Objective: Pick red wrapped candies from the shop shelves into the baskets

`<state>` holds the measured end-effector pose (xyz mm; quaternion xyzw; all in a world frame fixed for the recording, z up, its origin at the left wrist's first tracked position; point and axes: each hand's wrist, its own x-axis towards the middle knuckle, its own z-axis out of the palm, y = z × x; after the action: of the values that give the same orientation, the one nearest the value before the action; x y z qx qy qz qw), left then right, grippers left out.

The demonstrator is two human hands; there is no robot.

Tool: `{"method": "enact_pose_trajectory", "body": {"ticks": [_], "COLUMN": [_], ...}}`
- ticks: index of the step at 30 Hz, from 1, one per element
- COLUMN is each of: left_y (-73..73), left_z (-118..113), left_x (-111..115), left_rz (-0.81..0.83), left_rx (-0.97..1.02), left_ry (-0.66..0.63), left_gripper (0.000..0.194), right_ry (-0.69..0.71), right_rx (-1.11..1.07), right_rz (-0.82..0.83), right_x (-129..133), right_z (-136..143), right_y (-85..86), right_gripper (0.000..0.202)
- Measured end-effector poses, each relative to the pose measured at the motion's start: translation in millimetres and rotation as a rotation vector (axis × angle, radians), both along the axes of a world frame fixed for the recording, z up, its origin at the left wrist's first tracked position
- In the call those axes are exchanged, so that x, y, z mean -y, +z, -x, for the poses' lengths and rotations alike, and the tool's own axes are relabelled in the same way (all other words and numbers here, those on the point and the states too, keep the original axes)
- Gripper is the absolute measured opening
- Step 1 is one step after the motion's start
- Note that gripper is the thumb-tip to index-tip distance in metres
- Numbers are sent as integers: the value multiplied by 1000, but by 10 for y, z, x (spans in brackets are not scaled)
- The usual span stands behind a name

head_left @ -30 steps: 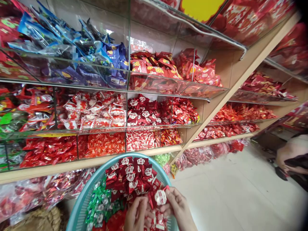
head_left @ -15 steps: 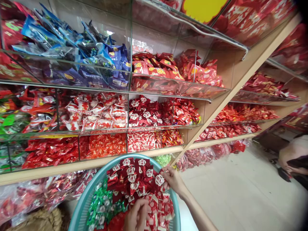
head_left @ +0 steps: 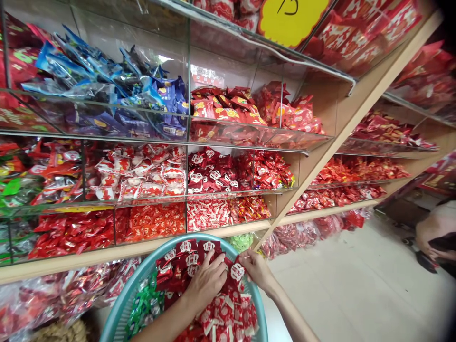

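A teal plastic basket (head_left: 262, 313) full of wrapped sweets stands below the shelves. Over its middle lies my left hand (head_left: 208, 280), fingers stretched across the dark red candy packets (head_left: 185, 261) with white labels; what is under the palm is hidden. At the basket's right rim my right hand (head_left: 257, 270) pinches one dark red candy packet (head_left: 237, 271) between thumb and fingers, its white label facing up. Green-wrapped candies (head_left: 144, 299) fill the left side, partly behind my left forearm. Red-and-white candies (head_left: 231, 313) lie nearest me.
Glass-fronted shelves of sweets rise ahead, with blue bags (head_left: 89, 71) upper left and matching dark red packets (head_left: 213, 171) in a middle bin. A slanting wooden upright (head_left: 320, 147) divides them. Bagged sweets (head_left: 85, 289) lie underneath. A person (head_left: 438, 232) is at far right.
My left hand has moved up and forward from the basket's near side onto the dark red packets, its fingers spreading. My right hand keeps its pinch on the packet. The view has tilted slightly upward.
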<state>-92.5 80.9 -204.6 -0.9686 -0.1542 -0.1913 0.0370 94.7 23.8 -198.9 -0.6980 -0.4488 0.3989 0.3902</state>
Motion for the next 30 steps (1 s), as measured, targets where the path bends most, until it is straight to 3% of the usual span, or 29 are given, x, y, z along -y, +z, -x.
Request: {"method": "enact_pose_trajectory", "body": {"ticks": [5,9,14,17,19,26,30], "left_y": [-3,-26,-2,-15,-77,-356,-455], "left_z": [40,56,65,23,-20,-132,-174], "left_x": [-27,-61,37,149,197,156,97], "left_rz": [0,-10,-11,-3,-35,-217,-262], "left_rx": [54,89,123,106,107,209,291], "left_ry": [24,41,98,32,-7,50,42], "left_gripper": [16,17,22,29,38,21,20], "right_ry": [35,61,-6,1,16,16,-66], "right_rx": [59,132,421,568,602,700,719], "right_rz": [-35,44,-3,-33,-21,-26,-88], "right_x": [-119,-195,-230,-236,-232,-167,-152], "right_z": [125,212,258,277,290,302,220], "right_y": [37,50,10,-9,-17,-32,96], "right_gripper": [21,18,11,10,12,18,15]}}
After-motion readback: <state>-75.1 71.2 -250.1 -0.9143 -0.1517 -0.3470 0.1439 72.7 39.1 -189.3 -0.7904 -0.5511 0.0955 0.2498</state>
